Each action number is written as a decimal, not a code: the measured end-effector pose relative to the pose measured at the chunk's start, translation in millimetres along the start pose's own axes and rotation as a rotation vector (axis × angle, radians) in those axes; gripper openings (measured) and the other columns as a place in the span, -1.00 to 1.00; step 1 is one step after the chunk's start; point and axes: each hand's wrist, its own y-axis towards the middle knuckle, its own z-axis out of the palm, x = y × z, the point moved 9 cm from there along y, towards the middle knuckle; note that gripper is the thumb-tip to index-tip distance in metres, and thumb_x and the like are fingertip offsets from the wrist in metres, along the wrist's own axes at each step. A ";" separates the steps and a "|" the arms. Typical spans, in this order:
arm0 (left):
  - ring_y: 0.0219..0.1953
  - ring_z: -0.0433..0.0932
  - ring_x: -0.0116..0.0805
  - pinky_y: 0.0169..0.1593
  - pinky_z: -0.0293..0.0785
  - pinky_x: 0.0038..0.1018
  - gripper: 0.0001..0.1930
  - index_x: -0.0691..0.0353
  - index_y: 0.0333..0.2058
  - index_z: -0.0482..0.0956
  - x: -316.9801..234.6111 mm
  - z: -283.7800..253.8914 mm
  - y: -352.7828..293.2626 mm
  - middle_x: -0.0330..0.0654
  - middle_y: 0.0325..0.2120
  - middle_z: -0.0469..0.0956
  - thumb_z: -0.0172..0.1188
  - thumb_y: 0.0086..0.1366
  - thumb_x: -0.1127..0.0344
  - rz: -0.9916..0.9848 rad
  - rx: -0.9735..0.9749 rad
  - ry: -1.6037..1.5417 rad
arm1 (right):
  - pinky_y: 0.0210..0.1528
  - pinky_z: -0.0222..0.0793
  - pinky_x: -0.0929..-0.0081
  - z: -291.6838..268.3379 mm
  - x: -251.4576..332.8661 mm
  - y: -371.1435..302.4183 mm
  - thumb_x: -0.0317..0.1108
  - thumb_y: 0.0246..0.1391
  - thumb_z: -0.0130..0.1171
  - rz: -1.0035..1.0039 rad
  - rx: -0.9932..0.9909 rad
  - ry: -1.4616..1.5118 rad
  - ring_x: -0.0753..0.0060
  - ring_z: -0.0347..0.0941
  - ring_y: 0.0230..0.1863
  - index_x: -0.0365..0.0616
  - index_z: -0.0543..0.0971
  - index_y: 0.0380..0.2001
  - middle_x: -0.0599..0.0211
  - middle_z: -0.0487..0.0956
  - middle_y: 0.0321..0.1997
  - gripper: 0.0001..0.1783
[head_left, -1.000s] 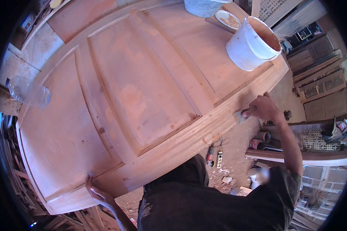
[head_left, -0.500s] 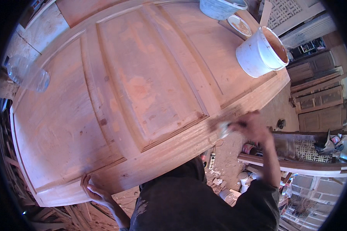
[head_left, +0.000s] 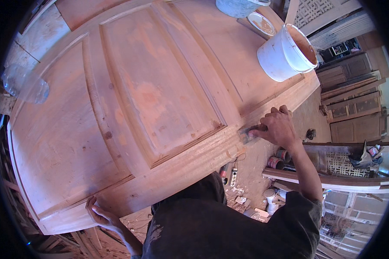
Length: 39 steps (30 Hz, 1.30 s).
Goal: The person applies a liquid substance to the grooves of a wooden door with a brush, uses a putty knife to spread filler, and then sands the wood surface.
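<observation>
A large panelled wooden door [head_left: 168,99] lies flat before me, with orange-brown filler patches on its panels. My right hand [head_left: 278,128] is closed round a small flat scraper, most of its handle hidden by my fingers. The scraper's blade [head_left: 245,135] lies against the door's near edge rail, right of the middle panel's corner. My left hand [head_left: 103,216] rests at the near edge further left, fingers stretched against the wood and thumb apart.
A white bucket [head_left: 278,56] with brown paste inside stands on the door's right end. Behind it are a smeared lid [head_left: 262,24] and a grey-blue basin [head_left: 240,6]. A clear plastic bottle [head_left: 26,84] sits at the far left. Cans [head_left: 275,162] and a power strip [head_left: 234,177] lie below.
My right hand, blurred before, is now sharper, with the scraper pressed to the rail at nearly the same spot. The view has shifted slightly; my left hand stays at the edge.
</observation>
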 end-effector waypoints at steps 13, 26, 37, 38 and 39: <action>-0.20 0.44 -0.17 -0.05 0.33 -0.31 -0.62 0.44 -0.31 0.46 6.8 -5.2 -4.6 0.01 -0.30 0.48 -0.22 0.41 0.21 -0.025 -0.059 -0.026 | 0.01 0.17 0.21 -11.0 -0.2 -5.8 0.36 -0.22 0.10 0.079 0.121 -0.124 0.28 0.46 -0.23 0.01 0.66 -0.60 0.27 0.57 -0.51 -0.40; -0.32 0.43 -0.27 -0.12 0.34 -0.37 -0.63 0.40 -0.42 0.46 4.9 -16.9 -11.3 -0.10 -0.45 0.49 -0.16 0.40 0.20 -0.092 -0.220 -0.011 | -0.06 0.16 0.25 -1.2 -23.0 -17.9 0.40 -0.26 0.08 0.137 0.107 -0.046 0.29 0.46 -0.29 0.02 0.66 -0.64 0.34 0.56 -0.61 -0.37; -0.33 0.40 -0.31 -0.14 0.31 -0.41 -0.64 0.39 -0.41 0.45 8.1 -9.8 -8.5 -0.14 -0.46 0.45 -0.13 0.38 0.18 -0.111 -0.184 -0.067 | 0.03 0.12 0.16 11.5 57.4 -21.3 0.33 -0.28 0.17 -0.047 0.079 0.093 0.29 0.49 -0.30 0.00 0.63 -0.60 0.32 0.58 -0.55 -0.43; -0.34 0.40 -0.31 -0.15 0.32 -0.41 -0.64 0.39 -0.41 0.45 9.3 -9.8 -8.5 -0.14 -0.46 0.45 -0.13 0.38 0.18 -0.108 -0.183 -0.045 | 0.04 0.11 0.16 10.9 82.1 -23.0 0.31 -0.31 0.21 -0.150 0.021 0.133 0.31 0.49 -0.31 -0.01 0.62 -0.64 0.34 0.58 -0.56 -0.45; -0.34 0.40 -0.31 -0.16 0.32 -0.41 -0.64 0.38 -0.41 0.45 10.2 -10.1 -8.3 -0.14 -0.47 0.44 -0.13 0.38 0.18 -0.104 -0.182 -0.023 | 0.02 0.12 0.15 -0.8 80.7 -26.2 0.28 -0.30 0.23 -0.145 -0.083 0.185 0.30 0.49 -0.33 -0.03 0.62 -0.63 0.32 0.58 -0.56 -0.45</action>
